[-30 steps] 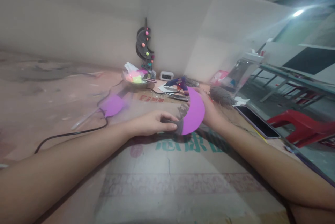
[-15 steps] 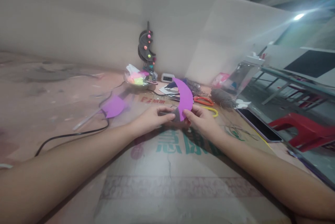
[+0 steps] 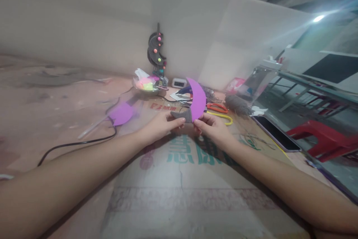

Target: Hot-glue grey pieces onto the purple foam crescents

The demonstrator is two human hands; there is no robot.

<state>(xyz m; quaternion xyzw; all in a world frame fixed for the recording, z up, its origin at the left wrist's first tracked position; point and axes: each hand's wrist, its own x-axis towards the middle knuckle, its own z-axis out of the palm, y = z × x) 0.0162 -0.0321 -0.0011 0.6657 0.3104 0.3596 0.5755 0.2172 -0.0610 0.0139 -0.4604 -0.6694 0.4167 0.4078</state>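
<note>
A purple crescent-shaped cutout (image 3: 198, 99) stands upright between my hands, its lower end wound with grey yarn (image 3: 185, 115). My left hand (image 3: 165, 124) pinches the yarn-covered end between thumb and fingers. At the boundary of yarn and bare purple, my right hand (image 3: 211, 125) grips the lower edge with thumb and curled fingers. Whether a loose strand of yarn lies in the right fingers is too small to see. Both hands are raised over a printed cardboard sheet (image 3: 151, 198).
Behind my hands are a bowl (image 3: 145, 89) of bright pieces, a small white clock (image 3: 179, 82), orange-handled scissors (image 3: 218, 108) and yellow-handled scissors (image 3: 228, 118). A grey yarn ball (image 3: 237, 104), a water bottle (image 3: 261, 78) and a phone (image 3: 276, 133) sit right. A black cable (image 3: 75, 143) runs left.
The crescent has risen slightly and its grey-wrapped end shows more fully above my left thumb. My right fingers have shifted a little left and up along the lower edge.
</note>
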